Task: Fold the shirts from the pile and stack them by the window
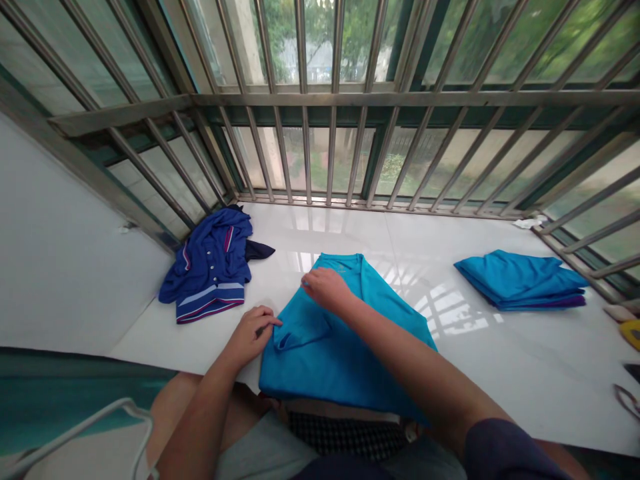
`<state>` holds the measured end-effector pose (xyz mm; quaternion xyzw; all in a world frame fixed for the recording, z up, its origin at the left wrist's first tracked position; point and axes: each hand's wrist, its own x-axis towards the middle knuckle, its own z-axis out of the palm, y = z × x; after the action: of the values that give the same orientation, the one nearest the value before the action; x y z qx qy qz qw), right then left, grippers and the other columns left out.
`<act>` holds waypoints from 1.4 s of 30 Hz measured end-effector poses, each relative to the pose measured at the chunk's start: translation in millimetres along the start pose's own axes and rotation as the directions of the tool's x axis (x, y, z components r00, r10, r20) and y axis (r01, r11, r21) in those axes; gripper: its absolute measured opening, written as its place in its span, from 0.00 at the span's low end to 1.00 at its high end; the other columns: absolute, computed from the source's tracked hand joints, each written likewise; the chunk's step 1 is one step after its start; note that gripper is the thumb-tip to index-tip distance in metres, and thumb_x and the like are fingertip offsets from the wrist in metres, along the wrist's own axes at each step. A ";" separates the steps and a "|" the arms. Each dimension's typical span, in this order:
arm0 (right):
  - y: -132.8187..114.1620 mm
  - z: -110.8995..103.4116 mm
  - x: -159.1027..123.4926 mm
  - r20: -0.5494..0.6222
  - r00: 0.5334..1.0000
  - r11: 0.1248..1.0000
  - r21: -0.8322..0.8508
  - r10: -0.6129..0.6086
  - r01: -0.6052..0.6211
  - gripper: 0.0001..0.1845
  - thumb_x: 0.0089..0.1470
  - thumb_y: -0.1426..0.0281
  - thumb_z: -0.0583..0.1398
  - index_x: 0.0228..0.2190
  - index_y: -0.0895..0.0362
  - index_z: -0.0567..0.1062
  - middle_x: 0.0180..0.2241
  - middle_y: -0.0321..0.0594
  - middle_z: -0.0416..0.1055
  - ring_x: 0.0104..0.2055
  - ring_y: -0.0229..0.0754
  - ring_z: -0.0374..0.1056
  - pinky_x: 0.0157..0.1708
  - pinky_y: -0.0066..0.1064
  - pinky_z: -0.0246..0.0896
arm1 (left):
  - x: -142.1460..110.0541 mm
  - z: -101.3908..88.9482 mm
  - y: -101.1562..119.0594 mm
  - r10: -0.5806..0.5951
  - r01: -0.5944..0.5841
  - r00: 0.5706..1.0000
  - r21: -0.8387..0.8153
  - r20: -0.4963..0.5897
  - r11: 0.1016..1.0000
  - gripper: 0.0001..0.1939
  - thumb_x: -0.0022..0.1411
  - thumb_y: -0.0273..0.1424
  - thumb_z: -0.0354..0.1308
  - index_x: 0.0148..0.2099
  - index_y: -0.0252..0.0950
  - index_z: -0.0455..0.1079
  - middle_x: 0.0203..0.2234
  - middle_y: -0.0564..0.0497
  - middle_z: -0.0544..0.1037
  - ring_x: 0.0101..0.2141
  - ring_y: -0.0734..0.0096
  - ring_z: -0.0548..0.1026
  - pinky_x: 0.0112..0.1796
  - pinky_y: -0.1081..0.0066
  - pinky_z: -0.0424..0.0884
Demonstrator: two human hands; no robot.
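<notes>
A bright blue T-shirt [345, 360] lies spread in front of me, its collar pointing away and its lower edge over the front of the white ledge. My right hand [327, 288] reaches across the shirt and pinches the cloth at the left shoulder beside the collar. My left hand [254, 335] is at the shirt's left edge, its fingertips closed on the corner of the sleeve. That sleeve is folded inward, and its opening shows near my left hand. My right forearm hides part of the shirt's middle and right side.
A crumpled dark blue polo shirt [213, 267] lies at the left by the wall. A stack of folded blue shirts [520, 280] sits at the right on the white ledge [480, 373]. Metal window bars [330, 160] border the back. Scissors handles [626, 400] and a yellow object [632, 333] are at the right edge.
</notes>
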<state>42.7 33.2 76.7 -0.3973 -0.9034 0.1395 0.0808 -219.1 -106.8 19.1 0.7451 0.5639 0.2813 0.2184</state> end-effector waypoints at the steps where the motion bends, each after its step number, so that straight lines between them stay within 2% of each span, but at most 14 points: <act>1: -8.6 4.3 -17.1 0.051 0.995 0.995 -0.045 -0.086 0.088 0.18 0.73 0.57 0.61 0.53 0.56 0.80 0.50 0.50 0.79 0.54 0.54 0.72 0.54 0.41 0.63 | 0.7 0.4 0.3 -0.002 0.002 1.000 0.003 -0.005 1.000 0.15 0.70 0.34 0.56 0.44 0.44 0.86 0.42 0.44 0.81 0.45 0.57 0.78 0.48 0.60 0.76; 4: -24.6 18.3 -63.9 0.121 0.974 0.973 -0.108 -0.190 0.203 0.36 0.63 0.48 0.69 0.62 0.57 0.73 0.54 0.51 0.78 0.55 0.57 0.71 0.52 0.43 0.64 | 2.0 2.9 -0.8 0.000 0.001 1.000 0.016 -0.015 1.000 0.12 0.70 0.39 0.61 0.43 0.44 0.87 0.40 0.45 0.81 0.44 0.57 0.78 0.47 0.60 0.76; 5: -26.8 21.6 -76.2 0.132 0.972 0.970 -0.121 -0.196 0.212 0.35 0.63 0.51 0.70 0.62 0.57 0.73 0.54 0.51 0.77 0.55 0.57 0.71 0.52 0.43 0.64 | 2.2 3.8 -1.8 0.000 0.000 1.000 0.018 -0.018 1.000 0.11 0.68 0.40 0.63 0.42 0.44 0.86 0.40 0.45 0.81 0.44 0.57 0.78 0.47 0.60 0.76; 9: -30.1 25.7 -112.2 0.156 0.964 0.951 -0.188 -0.216 0.244 0.06 0.71 0.68 0.63 0.48 0.55 0.77 0.46 0.46 0.77 0.50 0.51 0.70 0.48 0.41 0.64 | 2.7 5.0 -6.2 -0.004 0.004 1.000 0.015 -0.011 1.000 0.08 0.65 0.38 0.67 0.43 0.45 0.86 0.41 0.46 0.81 0.45 0.57 0.79 0.48 0.61 0.75; 15: -39.9 26.7 -159.5 0.113 0.972 0.943 -0.244 -0.206 0.228 0.03 0.71 0.69 0.62 0.44 0.55 0.76 0.46 0.47 0.75 0.45 0.51 0.70 0.43 0.42 0.65 | 0.4 0.4 -7.8 -0.003 0.002 0.999 0.023 0.036 1.000 0.16 0.57 0.44 0.76 0.46 0.46 0.86 0.48 0.45 0.82 0.51 0.52 0.79 0.55 0.56 0.75; 19: -45.9 30.6 -177.1 0.055 0.978 0.954 -0.214 -0.202 0.209 0.06 0.72 0.68 0.61 0.46 0.55 0.76 0.54 0.50 0.76 0.49 0.53 0.71 0.47 0.44 0.68 | -5.0 0.5 -7.0 0.015 -0.020 0.997 0.070 0.071 0.997 0.23 0.54 0.48 0.78 0.50 0.48 0.85 0.56 0.45 0.80 0.58 0.47 0.76 0.60 0.53 0.73; 23: -48.8 43.2 -183.3 -0.043 0.975 0.966 -0.153 -0.218 0.209 0.19 0.75 0.67 0.57 0.63 0.56 0.71 0.69 0.52 0.67 0.65 0.55 0.64 0.61 0.48 0.63 | -12.6 1.6 -8.3 0.037 -0.048 0.995 0.116 0.092 0.992 0.29 0.50 0.49 0.80 0.53 0.48 0.83 0.62 0.44 0.78 0.62 0.44 0.75 0.63 0.50 0.71; 25: -50.2 48.0 -186.8 -0.007 0.973 0.966 -0.127 -0.229 0.227 0.21 0.75 0.67 0.57 0.64 0.58 0.70 0.67 0.52 0.69 0.66 0.54 0.64 0.61 0.48 0.64 | -16.5 0.3 -9.3 0.033 -0.046 0.994 0.131 0.102 0.990 0.29 0.53 0.49 0.79 0.56 0.48 0.82 0.64 0.43 0.76 0.63 0.44 0.74 0.64 0.49 0.71; 28: -49.4 45.6 -194.0 0.070 0.960 0.956 -0.095 -0.272 0.278 0.15 0.73 0.67 0.60 0.57 0.57 0.75 0.60 0.49 0.76 0.59 0.52 0.69 0.55 0.44 0.67 | -19.7 -2.2 -7.3 0.021 -0.036 0.995 0.151 0.097 0.988 0.25 0.60 0.49 0.73 0.57 0.48 0.81 0.66 0.43 0.76 0.64 0.44 0.73 0.66 0.49 0.70; 31: -38.8 34.5 -200.9 0.040 0.982 0.978 -0.098 -0.183 0.186 0.11 0.72 0.67 0.62 0.54 0.54 0.77 0.54 0.47 0.78 0.54 0.51 0.71 0.52 0.44 0.67 | -14.0 2.3 4.0 0.008 -0.013 1.000 0.159 0.030 0.987 0.19 0.69 0.47 0.65 0.57 0.46 0.81 0.65 0.43 0.77 0.64 0.46 0.74 0.67 0.47 0.69; 35: -7.6 16.1 -203.8 -0.063 0.990 0.984 -0.121 0.125 -0.132 0.11 0.72 0.67 0.61 0.53 0.53 0.79 0.52 0.47 0.79 0.53 0.54 0.72 0.51 0.45 0.67 | 17.7 27.5 33.0 0.054 -0.054 0.999 0.103 0.006 0.993 0.18 0.76 0.40 0.56 0.61 0.45 0.79 0.64 0.44 0.78 0.64 0.51 0.74 0.68 0.48 0.67; 38: 23.0 -2.7 -192.2 -0.092 0.968 0.967 -0.073 0.235 -0.242 0.12 0.74 0.66 0.58 0.51 0.53 0.81 0.51 0.47 0.80 0.53 0.54 0.73 0.52 0.43 0.67 | 63.9 48.7 51.9 0.074 -0.075 0.997 0.049 0.015 0.996 0.19 0.76 0.38 0.54 0.62 0.43 0.78 0.63 0.44 0.80 0.63 0.53 0.75 0.68 0.50 0.68; 40: 45.4 -19.1 -173.4 -0.103 0.945 0.950 0.015 0.310 -0.311 0.13 0.75 0.65 0.57 0.49 0.53 0.82 0.49 0.45 0.81 0.52 0.51 0.75 0.52 0.39 0.67 | 103.5 55.8 58.2 -0.056 0.057 0.998 0.060 -0.028 0.997 0.20 0.75 0.40 0.54 0.59 0.39 0.79 0.57 0.42 0.83 0.57 0.53 0.79 0.62 0.54 0.73; 42: 68.6 -36.6 -146.0 -0.100 0.902 0.906 0.106 0.421 -0.411 0.13 0.75 0.65 0.57 0.48 0.53 0.82 0.46 0.42 0.82 0.50 0.47 0.76 0.49 0.34 0.66 | 146.1 56.0 60.0 -0.260 0.269 0.962 0.117 -0.089 0.956 0.22 0.74 0.45 0.55 0.56 0.36 0.80 0.49 0.40 0.84 0.49 0.54 0.81 0.54 0.60 0.76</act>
<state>197.9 -23.7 84.5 -0.5849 -0.7848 0.1663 0.1196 -108.7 17.3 41.2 0.6647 0.6830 0.2398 0.1852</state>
